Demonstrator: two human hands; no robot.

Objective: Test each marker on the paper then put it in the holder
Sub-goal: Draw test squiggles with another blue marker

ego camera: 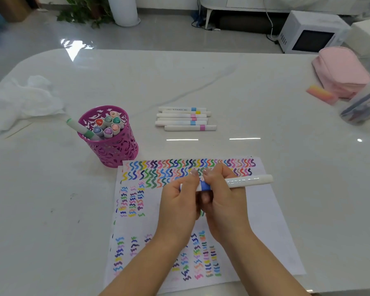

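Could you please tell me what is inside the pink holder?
Inside the pink holder stand several capped markers, coloured ends up, and a green-tipped marker leans out over its left rim. Their lower barrels are mostly hidden behind the holder's wall.

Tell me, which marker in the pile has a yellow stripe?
The second marker from the far end; only its band is yellow, the other five show blue or pink.
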